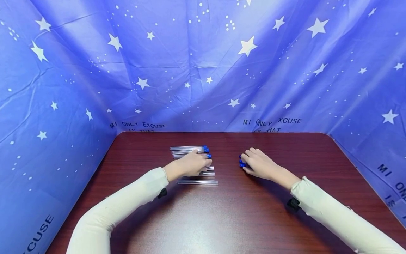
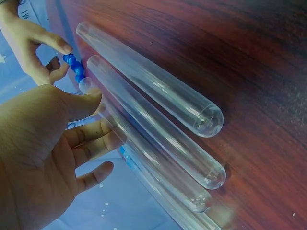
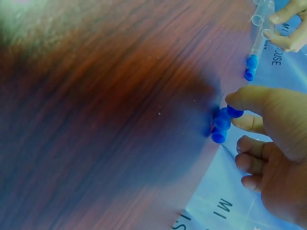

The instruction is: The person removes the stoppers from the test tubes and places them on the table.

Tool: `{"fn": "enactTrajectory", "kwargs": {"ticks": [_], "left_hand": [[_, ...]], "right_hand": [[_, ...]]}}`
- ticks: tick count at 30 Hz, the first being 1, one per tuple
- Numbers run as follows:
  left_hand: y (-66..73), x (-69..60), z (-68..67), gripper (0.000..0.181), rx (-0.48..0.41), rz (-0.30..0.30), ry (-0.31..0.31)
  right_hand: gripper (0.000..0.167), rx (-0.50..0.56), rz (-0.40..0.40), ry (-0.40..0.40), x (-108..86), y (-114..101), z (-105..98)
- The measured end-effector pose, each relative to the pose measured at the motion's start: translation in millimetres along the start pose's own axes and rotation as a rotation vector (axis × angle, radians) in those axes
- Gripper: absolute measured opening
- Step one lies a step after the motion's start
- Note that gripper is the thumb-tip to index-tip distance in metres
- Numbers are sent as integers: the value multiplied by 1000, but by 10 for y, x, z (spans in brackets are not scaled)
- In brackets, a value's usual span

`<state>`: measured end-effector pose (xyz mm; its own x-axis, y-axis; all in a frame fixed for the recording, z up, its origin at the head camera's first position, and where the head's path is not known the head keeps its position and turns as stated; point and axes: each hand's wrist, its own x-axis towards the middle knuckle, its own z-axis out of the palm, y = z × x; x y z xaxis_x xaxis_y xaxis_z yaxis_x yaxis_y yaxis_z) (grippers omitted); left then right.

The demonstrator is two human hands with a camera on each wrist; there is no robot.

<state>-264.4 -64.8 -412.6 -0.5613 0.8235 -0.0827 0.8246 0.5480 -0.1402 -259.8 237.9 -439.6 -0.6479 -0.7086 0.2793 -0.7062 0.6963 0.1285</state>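
1 clear tube [image 2: 149,152] is pinched by the left hand [image 1: 194,164], 1 blue cap [image 3: 235,112] by the right hand [image 1: 260,164].

tubes [image 1: 208,174] pt. hidden behind L hand [image 1: 191,164], R sleeve [image 1: 336,211] cut off

We see a bright head view with pale glare on the desk [image 1: 222,215]; both wrist views look dimmer, softer

Caps [image 3: 220,120] at my right hand [image 1: 261,164] are blue, tubes [image 2: 160,86] at my left hand [image 1: 193,164] colourless; the table [image 1: 203,218] beneath is red-brown, the cloth [image 1: 190,95] beyond white-starred blue.
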Motion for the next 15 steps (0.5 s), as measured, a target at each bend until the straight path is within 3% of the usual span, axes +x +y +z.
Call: {"fn": "enactTrajectory", "kwargs": {"ticks": [15], "left_hand": [[31, -16, 27, 10, -30, -9, -47]], "right_hand": [[27, -36, -18, 16, -9, -40, 46]]}}
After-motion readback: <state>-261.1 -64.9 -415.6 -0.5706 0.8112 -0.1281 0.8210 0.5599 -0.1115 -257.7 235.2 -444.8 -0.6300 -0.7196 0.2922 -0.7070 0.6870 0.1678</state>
